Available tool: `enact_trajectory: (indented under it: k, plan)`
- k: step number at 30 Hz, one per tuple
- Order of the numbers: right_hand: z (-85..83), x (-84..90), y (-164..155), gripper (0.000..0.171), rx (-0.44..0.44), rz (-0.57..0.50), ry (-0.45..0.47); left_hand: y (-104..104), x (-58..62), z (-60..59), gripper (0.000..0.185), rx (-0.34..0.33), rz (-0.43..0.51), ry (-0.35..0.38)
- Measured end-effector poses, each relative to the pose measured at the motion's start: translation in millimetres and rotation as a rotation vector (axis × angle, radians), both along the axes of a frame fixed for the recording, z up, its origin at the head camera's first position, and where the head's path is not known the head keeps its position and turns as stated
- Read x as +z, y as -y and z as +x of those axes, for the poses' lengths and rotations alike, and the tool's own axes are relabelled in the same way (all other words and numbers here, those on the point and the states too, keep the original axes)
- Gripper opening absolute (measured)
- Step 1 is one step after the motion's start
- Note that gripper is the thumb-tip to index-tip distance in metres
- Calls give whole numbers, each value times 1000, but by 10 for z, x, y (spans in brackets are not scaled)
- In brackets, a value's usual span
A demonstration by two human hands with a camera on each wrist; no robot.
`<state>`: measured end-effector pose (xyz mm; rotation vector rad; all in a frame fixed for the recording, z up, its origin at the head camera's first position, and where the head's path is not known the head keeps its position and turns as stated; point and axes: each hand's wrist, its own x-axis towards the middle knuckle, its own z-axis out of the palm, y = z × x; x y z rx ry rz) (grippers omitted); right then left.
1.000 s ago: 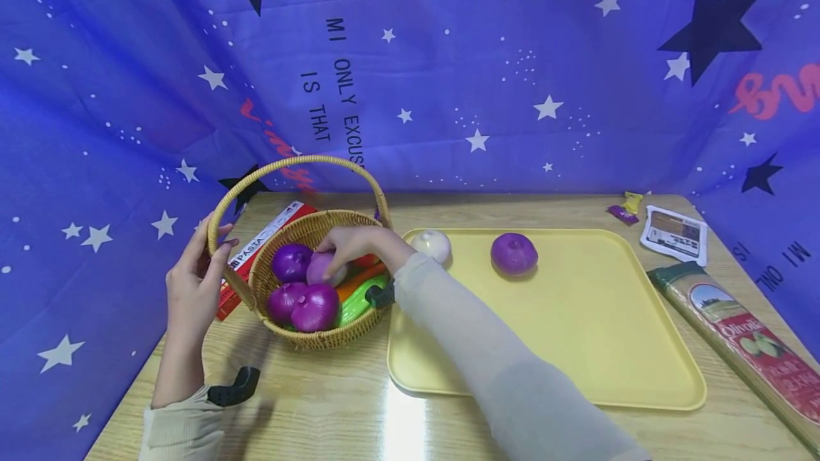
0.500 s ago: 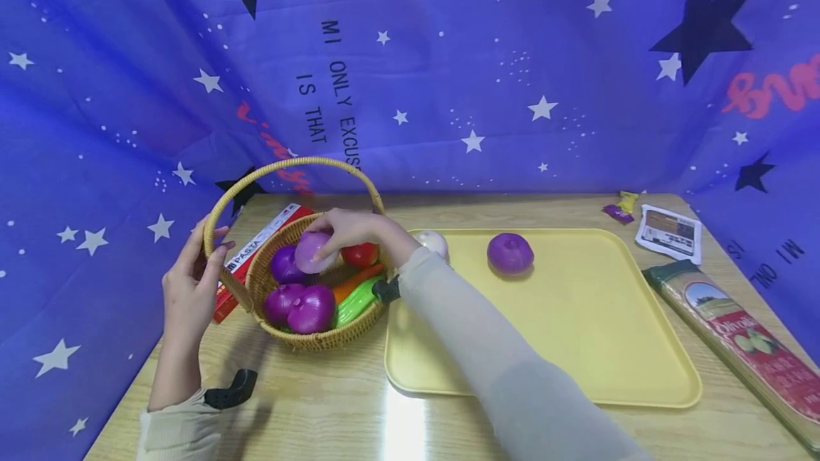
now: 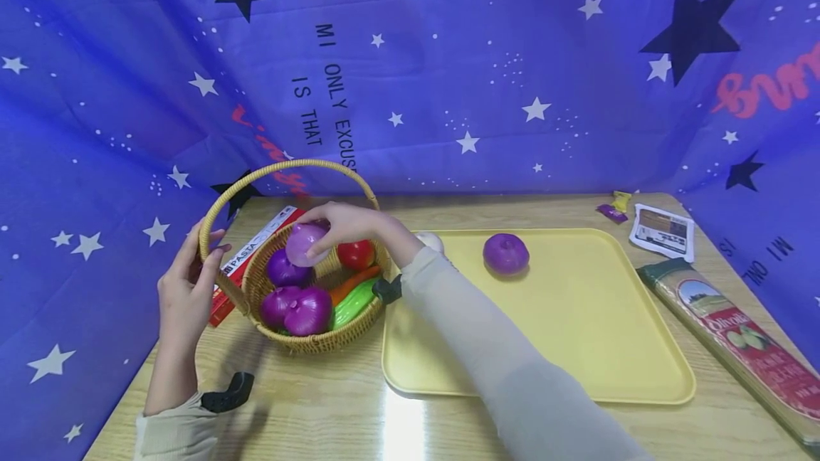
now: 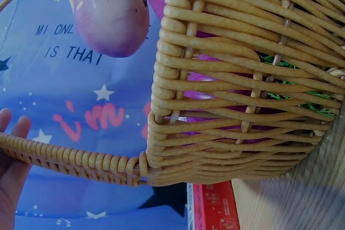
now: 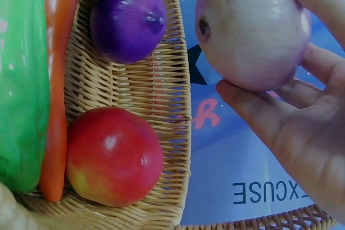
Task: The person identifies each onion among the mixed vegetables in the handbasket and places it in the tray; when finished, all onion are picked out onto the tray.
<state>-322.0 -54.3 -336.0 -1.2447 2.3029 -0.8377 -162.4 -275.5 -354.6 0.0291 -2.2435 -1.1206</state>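
Note:
A pale purple onion (image 3: 301, 246) is gripped by my right hand (image 3: 352, 225), above the far left part of the wicker basket (image 3: 320, 341). In the right wrist view, fingers and thumb curve round this onion (image 5: 253, 30). My left hand (image 3: 182, 297) holds the left side of the basket's arched handle (image 3: 288, 164), with fingers behind it. Inside lie a dark purple onion (image 3: 286, 270), two brighter purple onions (image 3: 309, 313) at the front, a red round fruit (image 5: 116, 157) with a yellow patch, a long orange vegetable (image 5: 55, 90) and a green ridged vegetable (image 3: 354, 304).
To the right, a yellow tray (image 3: 576, 333) carries a purple onion (image 3: 506, 255) and a white round vegetable (image 3: 430, 239), partly hidden by my right arm. A red pasta box (image 3: 256, 251) lies behind the basket. Along the right edge are an Olivolla bag (image 3: 737, 347), a white packet (image 3: 663, 232) and small wrapped sweets (image 3: 615, 208).
My right hand has lifted the pale onion from among the others and moved it up and to the left, uncovering the red fruit. The left hand still holds the handle.

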Motion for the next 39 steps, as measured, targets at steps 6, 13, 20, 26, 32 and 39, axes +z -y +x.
enact_trajectory:
  k: [6, 13, 20, 26, 32, 39]
  plan:
    - [3, 16, -35, 66, -6, -21, -5, -6, 6, 6, 48, 3, -8, -3]
    - [24, 47, -92, 65, -22, -35, -32, -10, 13, 11, 48, 12, -11, 6]
    - [68, 82, -171, 67, -22, -24, -81, -8, 11, 4, 48, -4, -2, -6]
    - [131, 123, -274, 68, -25, -29, -80, -12, 16, 9, 48, -5, 4, -12]
    - [191, 156, -414, 71, -14, -55, -113, -11, 20, 7, 48, -8, 8, -10]
    - [269, 182, -574, 72, 9, -84, -122, -9, 22, 9, 48, -3, -4, 5]
